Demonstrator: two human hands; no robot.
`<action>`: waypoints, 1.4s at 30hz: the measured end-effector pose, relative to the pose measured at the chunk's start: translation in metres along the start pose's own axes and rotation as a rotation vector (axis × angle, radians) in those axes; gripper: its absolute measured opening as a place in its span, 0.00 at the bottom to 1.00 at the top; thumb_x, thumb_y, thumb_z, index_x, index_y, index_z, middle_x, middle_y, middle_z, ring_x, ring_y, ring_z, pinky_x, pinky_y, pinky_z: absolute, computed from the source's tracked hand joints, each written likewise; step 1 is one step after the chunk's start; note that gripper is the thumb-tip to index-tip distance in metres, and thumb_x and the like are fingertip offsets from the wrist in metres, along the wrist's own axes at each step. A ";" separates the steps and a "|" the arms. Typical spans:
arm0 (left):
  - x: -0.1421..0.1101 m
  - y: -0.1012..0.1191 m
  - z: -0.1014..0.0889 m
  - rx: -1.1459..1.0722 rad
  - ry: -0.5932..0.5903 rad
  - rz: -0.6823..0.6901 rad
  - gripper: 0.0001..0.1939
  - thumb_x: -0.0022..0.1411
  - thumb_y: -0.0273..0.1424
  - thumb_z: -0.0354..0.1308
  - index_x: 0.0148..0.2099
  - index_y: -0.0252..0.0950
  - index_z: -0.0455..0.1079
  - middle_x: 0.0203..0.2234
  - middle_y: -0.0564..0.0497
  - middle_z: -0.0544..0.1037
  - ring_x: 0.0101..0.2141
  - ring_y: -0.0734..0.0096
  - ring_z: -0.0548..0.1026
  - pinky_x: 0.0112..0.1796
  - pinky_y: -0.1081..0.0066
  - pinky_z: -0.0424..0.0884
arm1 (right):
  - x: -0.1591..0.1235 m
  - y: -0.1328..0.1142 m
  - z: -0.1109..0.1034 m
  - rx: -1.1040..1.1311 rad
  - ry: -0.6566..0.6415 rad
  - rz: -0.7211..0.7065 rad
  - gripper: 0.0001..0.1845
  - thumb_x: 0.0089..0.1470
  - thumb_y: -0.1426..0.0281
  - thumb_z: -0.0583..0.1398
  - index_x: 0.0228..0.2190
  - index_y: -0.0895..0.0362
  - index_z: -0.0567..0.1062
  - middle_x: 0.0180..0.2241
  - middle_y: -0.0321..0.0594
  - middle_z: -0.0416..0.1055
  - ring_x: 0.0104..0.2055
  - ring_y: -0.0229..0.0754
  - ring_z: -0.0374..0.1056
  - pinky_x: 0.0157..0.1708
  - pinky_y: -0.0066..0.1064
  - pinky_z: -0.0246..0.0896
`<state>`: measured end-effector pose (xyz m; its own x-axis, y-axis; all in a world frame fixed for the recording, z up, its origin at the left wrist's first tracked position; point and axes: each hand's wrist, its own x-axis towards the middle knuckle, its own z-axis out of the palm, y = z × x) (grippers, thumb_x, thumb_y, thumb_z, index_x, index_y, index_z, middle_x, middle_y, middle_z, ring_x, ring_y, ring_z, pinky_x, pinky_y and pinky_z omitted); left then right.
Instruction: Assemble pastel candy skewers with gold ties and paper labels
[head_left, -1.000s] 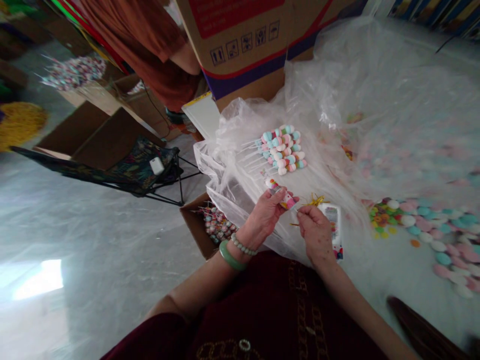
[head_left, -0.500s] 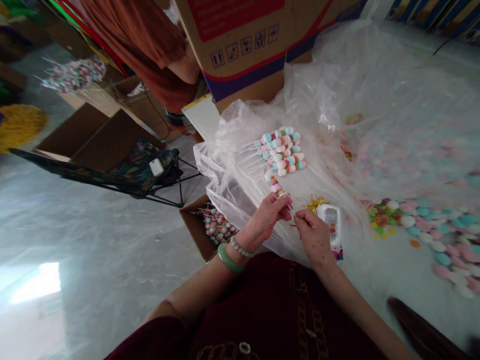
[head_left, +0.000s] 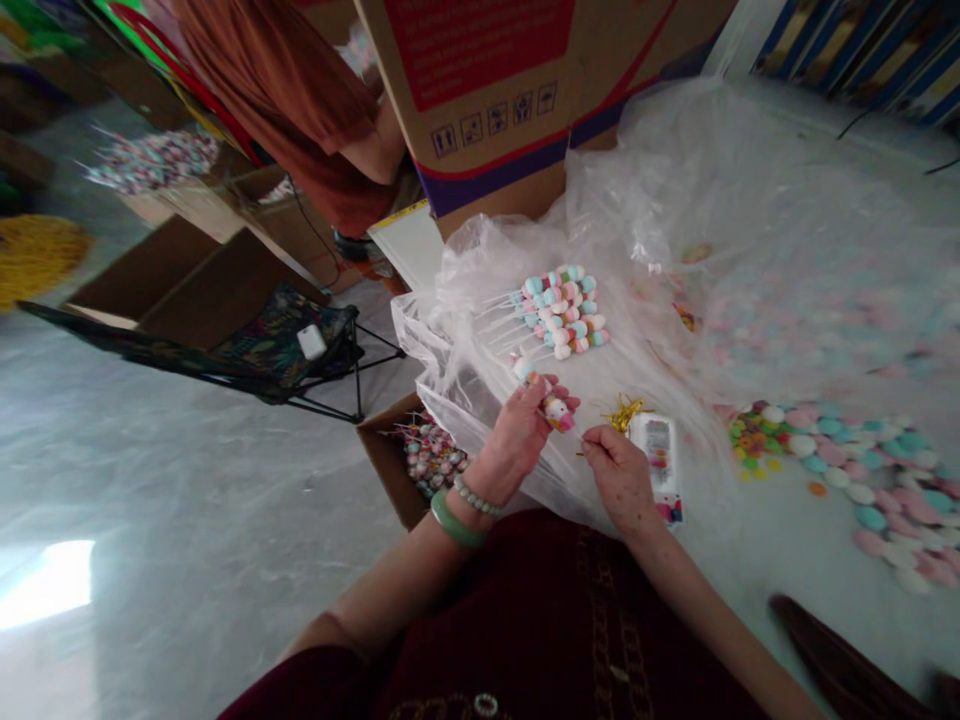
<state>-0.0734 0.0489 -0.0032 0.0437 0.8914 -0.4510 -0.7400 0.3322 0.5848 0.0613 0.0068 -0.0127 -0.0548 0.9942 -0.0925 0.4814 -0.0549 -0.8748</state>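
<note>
My left hand (head_left: 525,425) is closed round a marshmallow skewer (head_left: 558,412) with pastel balls; a pink and white end shows between the fingers. My right hand (head_left: 619,475) is close by on the right, thumb and forefinger pinched. At its fingertips a thin gold twist tie (head_left: 581,453) sticks out, and something pale and thin runs toward the skewer. Beyond my hands, several marshmallow skewers (head_left: 566,310) lie side by side on clear plastic sheeting, their white sticks pointing left. Gold twist ties (head_left: 626,411) lie in a bunch past my right hand, next to a white printed packet (head_left: 660,450).
Loose pastel marshmallows (head_left: 877,470) and small coloured candies (head_left: 754,440) spread on the right. A cardboard box (head_left: 382,465) of skewers stands below left, near a folding chair (head_left: 285,345). Behind are a large carton (head_left: 495,180) and a person in a rust-coloured top (head_left: 292,100).
My left hand has turned and shifted slightly left, tilting the skewer so its pink end faces me. The right hand has moved a little left and down, still pinched.
</note>
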 end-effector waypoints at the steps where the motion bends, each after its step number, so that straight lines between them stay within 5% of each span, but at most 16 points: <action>1: -0.002 -0.005 0.002 0.000 -0.022 0.019 0.11 0.57 0.36 0.59 0.38 0.32 0.67 0.26 0.51 0.73 0.27 0.71 0.74 0.31 0.71 0.69 | 0.001 -0.001 0.002 0.021 0.014 0.004 0.08 0.51 0.67 0.54 0.24 0.54 0.70 0.23 0.33 0.66 0.28 0.40 0.62 0.31 0.30 0.54; 5: -0.010 -0.020 0.004 -0.015 -0.073 -0.040 0.11 0.55 0.36 0.60 0.35 0.33 0.67 0.24 0.53 0.72 0.25 0.77 0.71 0.31 0.73 0.69 | 0.002 -0.005 0.003 0.111 0.071 0.032 0.09 0.52 0.65 0.54 0.26 0.54 0.71 0.21 0.32 0.65 0.26 0.39 0.61 0.27 0.29 0.54; 11: -0.012 -0.021 -0.007 0.246 -0.099 -0.202 0.10 0.50 0.29 0.64 0.33 0.32 0.67 0.23 0.53 0.71 0.21 0.79 0.69 0.26 0.74 0.67 | -0.005 0.000 -0.002 0.092 0.138 0.030 0.08 0.52 0.64 0.54 0.28 0.54 0.70 0.19 0.31 0.63 0.22 0.38 0.59 0.24 0.29 0.53; 17: -0.012 -0.019 -0.009 0.179 -0.150 -0.330 0.10 0.45 0.21 0.63 0.33 0.31 0.69 0.22 0.53 0.71 0.19 0.79 0.68 0.25 0.75 0.66 | -0.005 0.012 0.000 0.042 0.228 0.014 0.23 0.51 0.67 0.55 0.49 0.57 0.65 0.21 0.29 0.63 0.23 0.39 0.61 0.26 0.30 0.57; 21: -0.012 -0.012 -0.011 0.109 -0.156 -0.467 0.09 0.50 0.30 0.64 0.33 0.32 0.71 0.24 0.50 0.74 0.25 0.73 0.73 0.29 0.72 0.68 | -0.006 0.012 0.000 -0.006 0.194 -0.021 0.26 0.51 0.67 0.54 0.53 0.56 0.64 0.22 0.30 0.63 0.23 0.39 0.62 0.28 0.31 0.59; 30: -0.016 -0.020 -0.007 0.304 -0.071 -0.256 0.16 0.45 0.35 0.68 0.20 0.32 0.64 0.13 0.55 0.67 0.16 0.80 0.64 0.23 0.74 0.62 | -0.009 0.009 0.002 -0.060 0.191 -0.081 0.27 0.54 0.68 0.53 0.56 0.55 0.62 0.23 0.32 0.66 0.25 0.41 0.64 0.31 0.34 0.62; 35: -0.021 -0.034 -0.007 0.491 -0.112 -0.051 0.14 0.49 0.33 0.63 0.19 0.32 0.66 0.13 0.54 0.66 0.17 0.79 0.62 0.23 0.74 0.58 | -0.007 0.014 -0.002 -0.099 0.139 -0.229 0.17 0.57 0.68 0.49 0.44 0.54 0.74 0.34 0.42 0.74 0.37 0.45 0.69 0.39 0.38 0.65; 42: -0.017 -0.023 -0.006 0.169 -0.286 -0.341 0.10 0.43 0.29 0.67 0.31 0.31 0.73 0.26 0.49 0.74 0.30 0.73 0.71 0.35 0.72 0.66 | -0.005 0.015 0.001 -0.118 0.121 -0.317 0.17 0.59 0.70 0.49 0.42 0.54 0.75 0.39 0.44 0.75 0.41 0.45 0.70 0.42 0.40 0.65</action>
<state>-0.0610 0.0242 -0.0129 0.4660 0.7640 -0.4463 -0.5329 0.6450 0.5477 0.0676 0.0005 -0.0261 -0.1171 0.9642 0.2377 0.5549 0.2621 -0.7896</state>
